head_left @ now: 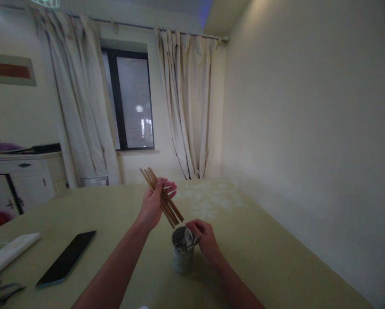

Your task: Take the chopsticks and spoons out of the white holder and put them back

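Yellow-green tabletop [260, 257] spans the lower view. Dark flat slab [66, 259] lies on it, off to my left, well apart from my arms. Brown chopsticks [169, 208]: tilted bundle in my left hand [153, 201], thumb clamped over them, fingers partly spread, lower ends just above the cup's mouth. Grey cup [182, 261] upright on the tabletop, holes visible inside. Metal spoon [188, 237], by the look of it, leaning at the cup's right rim, pinched by my right hand [205, 236], fingers curled in.
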Demonstrator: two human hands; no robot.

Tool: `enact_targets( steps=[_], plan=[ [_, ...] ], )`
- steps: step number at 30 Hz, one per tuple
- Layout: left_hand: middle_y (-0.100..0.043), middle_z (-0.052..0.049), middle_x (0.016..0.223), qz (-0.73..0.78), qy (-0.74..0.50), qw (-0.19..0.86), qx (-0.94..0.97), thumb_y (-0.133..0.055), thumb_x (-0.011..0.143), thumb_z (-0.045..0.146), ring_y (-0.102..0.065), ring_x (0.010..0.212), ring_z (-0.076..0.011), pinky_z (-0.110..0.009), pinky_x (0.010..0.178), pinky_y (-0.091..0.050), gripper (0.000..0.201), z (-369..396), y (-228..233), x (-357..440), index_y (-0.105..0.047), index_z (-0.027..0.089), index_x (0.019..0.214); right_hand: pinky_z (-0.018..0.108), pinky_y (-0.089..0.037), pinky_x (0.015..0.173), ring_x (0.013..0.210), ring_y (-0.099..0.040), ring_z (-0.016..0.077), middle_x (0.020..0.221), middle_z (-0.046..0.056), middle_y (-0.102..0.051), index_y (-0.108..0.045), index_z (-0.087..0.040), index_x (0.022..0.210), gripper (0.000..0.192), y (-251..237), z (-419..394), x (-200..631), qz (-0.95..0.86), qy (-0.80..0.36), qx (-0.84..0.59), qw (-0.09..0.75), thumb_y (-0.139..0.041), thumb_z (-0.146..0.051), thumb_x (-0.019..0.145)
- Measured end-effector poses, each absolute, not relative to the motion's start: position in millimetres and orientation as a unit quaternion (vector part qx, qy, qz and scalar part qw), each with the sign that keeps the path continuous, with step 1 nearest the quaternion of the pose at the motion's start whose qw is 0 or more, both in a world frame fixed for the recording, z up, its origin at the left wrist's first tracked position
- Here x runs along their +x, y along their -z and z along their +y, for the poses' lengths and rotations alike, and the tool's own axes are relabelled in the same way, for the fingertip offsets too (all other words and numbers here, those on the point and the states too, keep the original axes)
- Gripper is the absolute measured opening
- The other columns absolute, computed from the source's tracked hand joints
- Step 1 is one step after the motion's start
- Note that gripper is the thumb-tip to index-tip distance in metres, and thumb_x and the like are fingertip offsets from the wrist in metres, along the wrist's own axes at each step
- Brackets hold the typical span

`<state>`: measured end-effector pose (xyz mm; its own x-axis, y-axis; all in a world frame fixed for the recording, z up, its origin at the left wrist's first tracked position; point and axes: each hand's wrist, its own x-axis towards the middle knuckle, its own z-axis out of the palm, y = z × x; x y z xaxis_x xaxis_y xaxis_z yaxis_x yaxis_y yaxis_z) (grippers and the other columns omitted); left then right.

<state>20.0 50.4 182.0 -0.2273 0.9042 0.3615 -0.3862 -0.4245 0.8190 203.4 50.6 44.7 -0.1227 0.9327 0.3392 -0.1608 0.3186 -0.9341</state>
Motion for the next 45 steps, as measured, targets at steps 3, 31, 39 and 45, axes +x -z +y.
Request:
enact_targets(
  steps=[3, 31, 39, 45],
  plan=[
    [-0.078, -0.001, 0.094, 0.302, -0.764, 0.343, 0.455, -0.075, 0.085, 0.066, -0.077, 0.091, -0.0197, -0.045, 0.095, -0.062, 0.051, 48, -197, -11, -0.065, 0.024, 0.112, 0.028, -0.043, 0.057, 0.059, -0.057, 0.0173, 0.062, 0.001, -0.067, -0.080, -0.018, 0.074, 0.043, -44, 51, 204, -0.582, -0.466, -0.339, 0.574, -0.080, -0.061, 0.080],
    [-0.080, -0.015, 0.118, 0.477, -0.649, 0.281, 0.521, -0.057, 0.097, 0.056, -0.071, 0.122, -0.0322, -0.055, 0.113, -0.050, 0.038, 44, -45, -26, -0.066, 0.020, 0.103, 0.029, -0.048, 0.059, 0.065, -0.064, 0.0207, 0.070, 0.006, -0.072, -0.079, -0.016, 0.079, 0.057, -45, 48, 209, -0.586, -0.469, -0.363, 0.553, -0.076, -0.073, 0.080],
    [-0.083, -0.007, 0.111, 0.241, -0.717, 0.496, 0.426, -0.075, 0.091, 0.056, -0.075, 0.117, -0.0283, -0.056, 0.111, -0.054, 0.039, 11, -131, 32, -0.061, 0.023, 0.105, 0.030, -0.049, 0.063, 0.068, -0.064, 0.0210, 0.073, 0.006, -0.073, -0.079, -0.016, 0.082, 0.058, -53, 41, 210, -0.603, -0.452, -0.360, 0.549, -0.071, -0.073, 0.085],
    [-0.084, -0.014, 0.109, 0.297, -0.600, 0.538, 0.512, -0.076, 0.086, 0.064, -0.078, 0.111, -0.0308, -0.046, 0.104, -0.058, 0.050, 15, -120, 56, -0.063, 0.020, 0.105, 0.029, -0.048, 0.064, 0.068, -0.062, 0.0197, 0.072, 0.004, -0.070, -0.078, -0.016, 0.082, 0.054, -52, 42, 212, -0.620, -0.433, -0.356, 0.549, -0.070, -0.069, 0.089]
  ],
)
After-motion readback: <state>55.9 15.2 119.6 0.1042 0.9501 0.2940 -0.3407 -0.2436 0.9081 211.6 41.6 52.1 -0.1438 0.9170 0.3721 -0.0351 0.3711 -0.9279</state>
